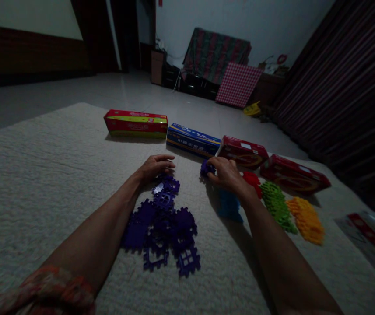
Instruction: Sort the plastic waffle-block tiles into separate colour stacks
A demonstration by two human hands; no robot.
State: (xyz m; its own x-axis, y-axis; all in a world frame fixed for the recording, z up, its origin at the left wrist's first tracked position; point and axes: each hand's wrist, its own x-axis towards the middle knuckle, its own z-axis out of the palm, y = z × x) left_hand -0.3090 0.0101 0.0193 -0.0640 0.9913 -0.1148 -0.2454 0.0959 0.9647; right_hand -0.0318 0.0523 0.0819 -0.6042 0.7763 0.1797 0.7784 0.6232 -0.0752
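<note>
A heap of purple interlocking plastic pieces (161, 227) lies on the pale mat between my forearms. My left hand (157, 167) rests at the heap's far edge, fingers apart and reaching right, holding nothing that shows. To the right, my right hand (225, 172) has its thumb and fingers around a small purple piece (206, 168) just in front of the blue box. Blue pieces (229, 205) lie under and beside my right wrist, partly hidden. Beyond that wrist are red pieces (252, 181), then green pieces (277, 205) and orange pieces (306, 219).
A red and yellow box (136, 124), a blue box (192, 141) and two dark red boxes (243, 152) (294, 173) form a row across the mat (59, 166). A clear plastic package (371, 240) lies at the right. Covered furniture and a curtain stand farther off.
</note>
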